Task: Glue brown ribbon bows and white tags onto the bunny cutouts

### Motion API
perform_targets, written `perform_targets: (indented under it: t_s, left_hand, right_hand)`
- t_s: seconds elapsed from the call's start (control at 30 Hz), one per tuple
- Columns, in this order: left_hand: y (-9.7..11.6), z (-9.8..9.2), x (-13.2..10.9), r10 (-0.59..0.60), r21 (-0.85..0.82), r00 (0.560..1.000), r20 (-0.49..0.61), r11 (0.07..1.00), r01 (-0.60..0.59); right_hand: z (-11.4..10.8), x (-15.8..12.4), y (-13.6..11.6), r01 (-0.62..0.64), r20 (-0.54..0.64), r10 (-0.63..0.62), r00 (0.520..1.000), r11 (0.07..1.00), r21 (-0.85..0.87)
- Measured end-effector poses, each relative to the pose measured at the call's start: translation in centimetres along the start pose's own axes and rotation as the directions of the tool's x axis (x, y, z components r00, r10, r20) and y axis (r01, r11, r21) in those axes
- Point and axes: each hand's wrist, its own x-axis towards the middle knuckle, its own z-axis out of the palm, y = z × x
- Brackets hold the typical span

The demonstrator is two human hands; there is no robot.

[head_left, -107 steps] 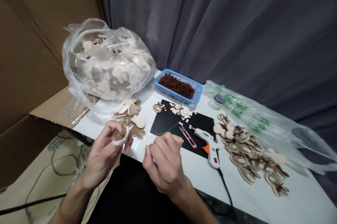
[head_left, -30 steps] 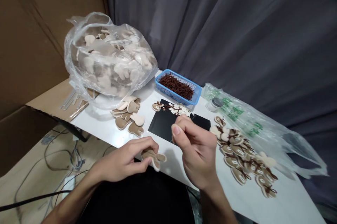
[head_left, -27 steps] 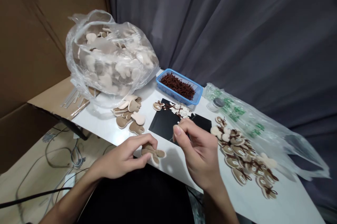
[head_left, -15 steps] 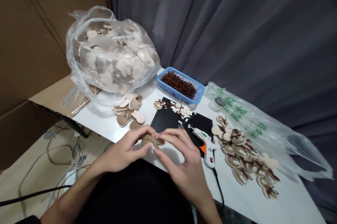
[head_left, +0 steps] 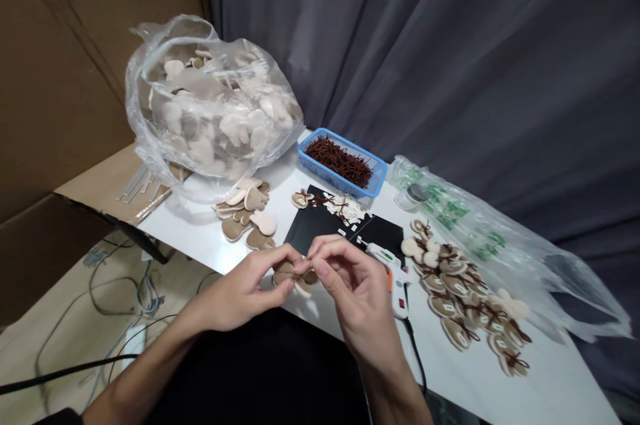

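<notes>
In front of my body, over the table's near edge, is a brown fabric piece (head_left: 284, 274) with a pale fluffy underside. My left hand (head_left: 245, 288) is closed on it, thumb below and fingers on top. My right hand (head_left: 357, 288) pinches at its right part with thumb and index finger; the fingertips hide much of the piece. Just right of my right hand lies a white glue gun (head_left: 399, 288), its nozzle pointing up and left. A black mat (head_left: 313, 228) lies beyond my hands, with small white tags (head_left: 347, 208) and brown bows on it.
A clear bag (head_left: 215, 112) of fabric pieces stands at the back left, with loose brown pieces (head_left: 240, 225) before it. A blue basket (head_left: 377, 182) holds brown bows. Finished-looking pieces with bows and tags (head_left: 457, 285) lie right, near a small jar (head_left: 411, 196) and plastic sheeting (head_left: 475, 218).
My right hand has curled from spread fingers into a pinch close to my left fingertips. The brown piece has tilted, showing its pale underside. The glue gun has not visibly moved.
</notes>
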Motion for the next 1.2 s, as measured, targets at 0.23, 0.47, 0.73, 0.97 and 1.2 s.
perform_targets:
  t_s: [0.23, 0.47, 0.73, 0.97, 1.2]
  left_hand:
    - [0.3, -0.2, -0.1, 0.038, -0.064, 0.998, 0.053, 0.997, -0.035]
    - [-0.5, 0.7, 0.7, -0.125, 0.064, 0.988, 0.086, 0.991, 0.12]
    - [0.4, -0.2, 0.4, -0.072, -0.098, 0.982, 0.174, 0.991, 0.09]
    - [-0.5, -0.7, -0.3, -0.028, -0.166, 0.994, 0.11, 0.985, 0.046]
    - [-1.3, -0.2, -0.3, -0.016, -0.292, 1.0, 0.016, 0.956, 0.02]
  right_hand:
    - [0.0, 1.1, 0.7, -0.076, 0.078, 0.064, 0.995, 0.984, 0.163]
    - [-0.6, 3.9, 0.3, -0.181, 0.204, 0.157, 0.966, 0.978, 0.104]
    - [-2.0, 5.4, 1.1, -0.156, 0.254, 0.124, 0.959, 0.981, 0.111]
    - [-2.4, 4.0, 1.6, -0.092, 0.22, 0.057, 0.974, 0.984, 0.152]
    - [-3.0, 1.3, 3.0, 0.039, 0.091, -0.057, 0.994, 0.982, 0.187]
